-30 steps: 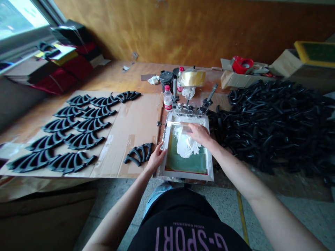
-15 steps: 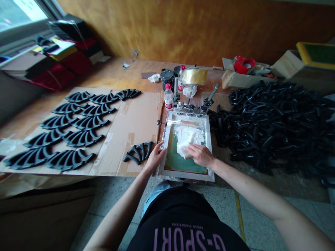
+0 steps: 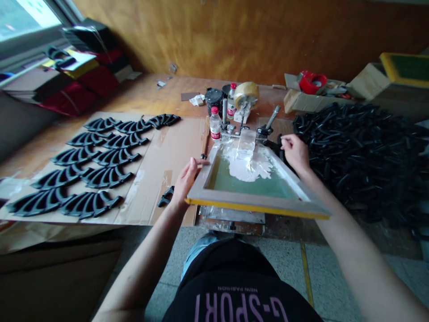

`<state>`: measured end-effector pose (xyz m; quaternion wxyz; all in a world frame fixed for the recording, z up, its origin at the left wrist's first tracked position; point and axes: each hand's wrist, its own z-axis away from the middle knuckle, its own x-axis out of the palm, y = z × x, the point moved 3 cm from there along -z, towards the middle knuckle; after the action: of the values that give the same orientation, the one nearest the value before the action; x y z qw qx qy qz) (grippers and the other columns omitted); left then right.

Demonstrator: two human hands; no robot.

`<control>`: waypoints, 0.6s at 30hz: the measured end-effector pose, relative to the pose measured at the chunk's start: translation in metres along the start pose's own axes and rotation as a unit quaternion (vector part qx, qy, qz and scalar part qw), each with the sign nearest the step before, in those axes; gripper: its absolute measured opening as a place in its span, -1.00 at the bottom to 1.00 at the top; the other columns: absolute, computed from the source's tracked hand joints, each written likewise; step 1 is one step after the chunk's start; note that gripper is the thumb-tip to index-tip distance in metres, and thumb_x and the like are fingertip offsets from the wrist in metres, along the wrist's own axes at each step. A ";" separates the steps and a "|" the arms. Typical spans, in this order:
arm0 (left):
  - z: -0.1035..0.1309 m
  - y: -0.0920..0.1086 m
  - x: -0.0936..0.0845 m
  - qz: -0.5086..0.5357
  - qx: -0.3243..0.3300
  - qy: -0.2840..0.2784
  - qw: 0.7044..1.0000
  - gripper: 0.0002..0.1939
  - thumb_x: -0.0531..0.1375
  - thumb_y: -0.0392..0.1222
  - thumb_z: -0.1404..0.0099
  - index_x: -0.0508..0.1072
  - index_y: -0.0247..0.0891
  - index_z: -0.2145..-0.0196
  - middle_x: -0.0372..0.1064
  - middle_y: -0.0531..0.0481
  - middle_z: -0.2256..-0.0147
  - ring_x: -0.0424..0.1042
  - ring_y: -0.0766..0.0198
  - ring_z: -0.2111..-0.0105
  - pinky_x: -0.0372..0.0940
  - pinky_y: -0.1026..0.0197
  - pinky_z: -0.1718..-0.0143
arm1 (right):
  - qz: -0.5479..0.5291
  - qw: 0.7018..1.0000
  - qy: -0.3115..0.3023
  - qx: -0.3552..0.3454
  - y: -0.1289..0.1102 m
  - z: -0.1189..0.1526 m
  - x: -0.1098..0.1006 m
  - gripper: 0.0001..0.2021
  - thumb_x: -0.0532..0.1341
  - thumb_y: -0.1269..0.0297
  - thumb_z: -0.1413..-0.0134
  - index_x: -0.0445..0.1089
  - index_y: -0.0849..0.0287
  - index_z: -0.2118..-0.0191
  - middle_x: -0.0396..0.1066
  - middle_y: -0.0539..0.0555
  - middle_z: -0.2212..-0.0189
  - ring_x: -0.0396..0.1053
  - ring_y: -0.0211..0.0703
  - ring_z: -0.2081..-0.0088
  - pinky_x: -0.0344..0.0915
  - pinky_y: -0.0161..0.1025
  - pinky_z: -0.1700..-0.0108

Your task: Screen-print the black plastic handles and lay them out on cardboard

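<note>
The frame [image 3: 234,197] slants up, exposing the board [image 3: 234,215] beneath; my left hand [image 3: 187,180] grips its left side. Right of it, my right hand [image 3: 295,152] curls, contents unclear, free of the scraper [image 3: 246,142] at its far end.

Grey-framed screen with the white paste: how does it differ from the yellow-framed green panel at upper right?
The grey-framed screen carries white paste; the yellow-framed panel shows none. The screen's rim is grey with a yellow near edge; the panel's visible rim is all yellow. Both have green centres.
</note>
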<state>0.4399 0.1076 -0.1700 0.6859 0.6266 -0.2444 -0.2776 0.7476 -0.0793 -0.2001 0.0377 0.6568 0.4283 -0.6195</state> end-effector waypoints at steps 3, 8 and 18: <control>-0.026 0.035 0.016 0.063 0.085 0.010 0.994 -0.48 -0.04 0.26 -0.34 0.43 -0.22 0.14 0.46 -0.05 0.28 0.46 0.31 0.38 0.32 0.31 0.47 | 0.035 0.995 -0.096 0.020 0.024 0.033 0.026 -0.64 0.02 0.07 -0.26 0.46 0.20 0.19 0.48 0.14 0.30 0.41 -0.06 0.22 0.31 -0.20 0.18; -0.024 0.011 0.044 0.135 0.039 0.040 0.989 -0.42 -0.04 0.29 -0.32 0.30 -0.22 -0.03 0.49 -0.16 0.16 0.51 0.26 0.30 0.35 0.30 0.44 | 0.077 0.970 -0.197 -0.120 -0.018 0.107 0.093 -0.78 0.25 0.12 -0.12 0.42 0.19 0.35 0.45 0.16 0.24 0.37 -0.06 0.12 0.26 -0.21 0.06; 0.079 -0.144 0.019 0.120 -0.312 0.018 0.942 -0.53 0.13 0.19 -0.24 0.41 -0.28 0.15 0.49 -0.23 0.12 0.55 0.08 0.24 0.42 0.17 0.38 | -0.030 0.947 -0.203 -0.248 -0.058 0.147 0.088 -0.83 0.07 0.35 -0.28 0.42 0.09 0.20 0.48 0.05 0.24 0.38 -0.16 0.13 0.24 -0.29 0.14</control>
<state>0.3893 0.0286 -0.3065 0.8793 0.3524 -0.2069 -0.2446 0.5852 -0.0826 -0.2807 0.2666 0.4738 0.5713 -0.6149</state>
